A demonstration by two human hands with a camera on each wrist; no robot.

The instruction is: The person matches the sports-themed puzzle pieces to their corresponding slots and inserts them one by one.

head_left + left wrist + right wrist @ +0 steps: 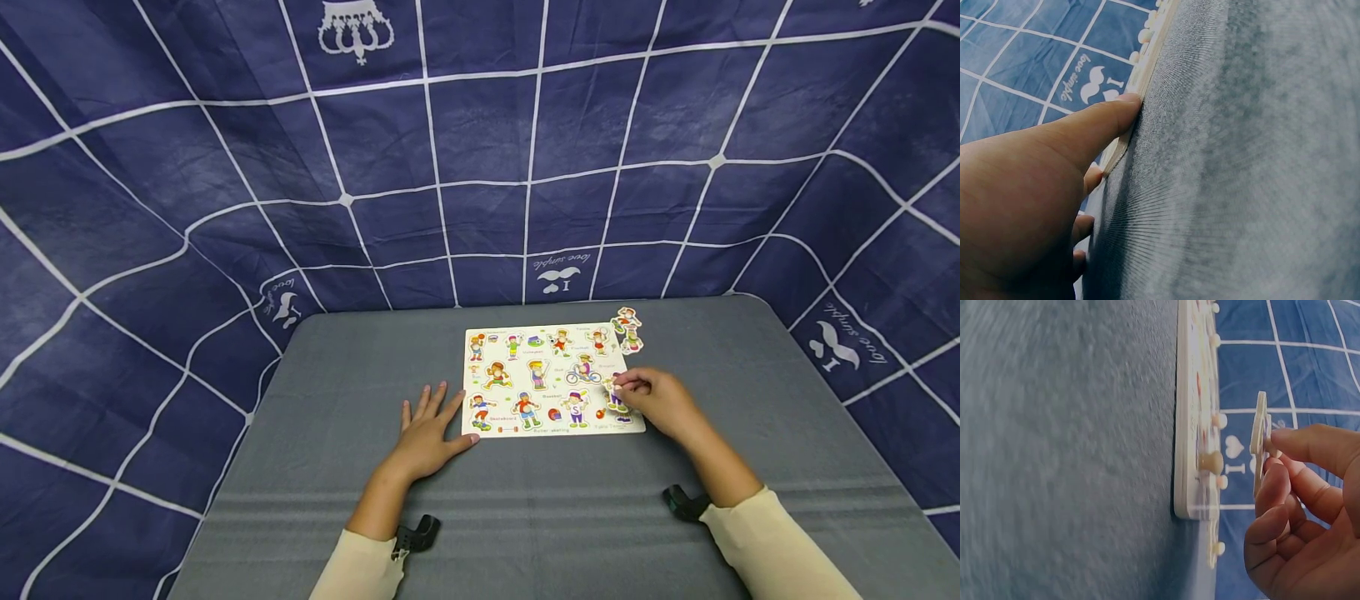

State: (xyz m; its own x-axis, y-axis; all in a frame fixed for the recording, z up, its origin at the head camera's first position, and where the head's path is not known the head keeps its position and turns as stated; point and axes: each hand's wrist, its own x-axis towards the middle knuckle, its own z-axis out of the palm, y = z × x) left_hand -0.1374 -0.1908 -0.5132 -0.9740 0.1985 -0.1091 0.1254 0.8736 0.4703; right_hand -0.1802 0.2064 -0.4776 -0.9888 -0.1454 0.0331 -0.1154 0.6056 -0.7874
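A pale puzzle board (517,387) printed with sports figures lies on the grey table; several figure pieces sit on it. Between thumb and fingertips my right hand (667,404) pinches a figure-shaped puzzle piece (617,400) by its knob, over the board's right side. In the right wrist view, that piece (1260,432) stands apart from the board (1190,487), its picture hidden from this side. My left hand (423,442) lies with spread fingers at the board's left edge. Its thumb touches the board's near edge, as the left wrist view shows, with the fingertips by the corner.
Two loose figure pieces, one (627,318) behind the other (632,341), lie beside the board's far right corner. A blue cloth (487,217) with white lines hangs behind the grey table (555,517). Black camera mounts (684,503) sit at both wrists.
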